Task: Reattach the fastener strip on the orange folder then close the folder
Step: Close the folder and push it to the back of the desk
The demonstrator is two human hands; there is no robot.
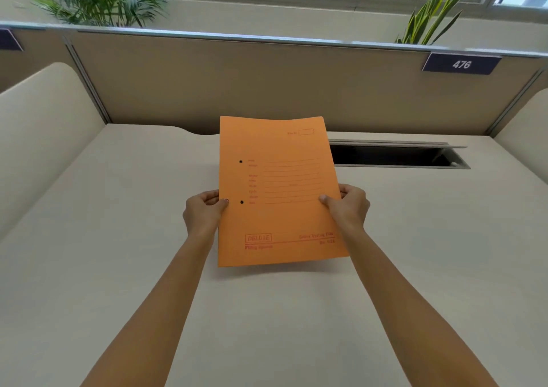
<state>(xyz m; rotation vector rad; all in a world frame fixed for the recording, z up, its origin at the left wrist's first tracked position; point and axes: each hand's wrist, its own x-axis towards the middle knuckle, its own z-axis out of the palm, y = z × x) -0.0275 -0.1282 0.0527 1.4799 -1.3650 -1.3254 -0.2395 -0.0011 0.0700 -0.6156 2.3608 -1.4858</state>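
The orange folder (284,217) is closed and held up above the desk, front cover facing me, with red print and two small punched holes near its left edge. My left hand (203,208) grips the folder's left edge, thumb on the cover beside the lower hole. My right hand (350,205) grips the right edge, thumb on the cover. No fastener strip shows on the outside of the folder.
The cream desk (118,268) lies below the folder. An open cable slot (397,156) is cut into it at the back right. Beige partition walls (267,84) enclose the desk, with a plate marked 476 (461,64) at the upper right. Plants stand behind the partition.
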